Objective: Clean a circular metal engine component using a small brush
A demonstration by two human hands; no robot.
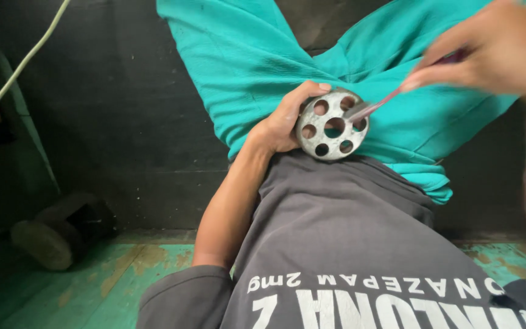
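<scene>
My left hand [281, 122] grips a round grey metal disc [331, 125] with several round holes, held against my lap over teal trousers [257, 55]. My right hand [488, 52], blurred, pinches a thin tool [378, 105] with a reddish handle. The tool's grey tip touches the disc's upper right edge near one of the holes.
A grey printed shirt [336, 231] fills the lower middle. A worn sandal [50, 234] lies at the left on a teal, paint-chipped floor [123, 274]. A pale cable [19, 67] runs diagonally across the dark wall at the upper left.
</scene>
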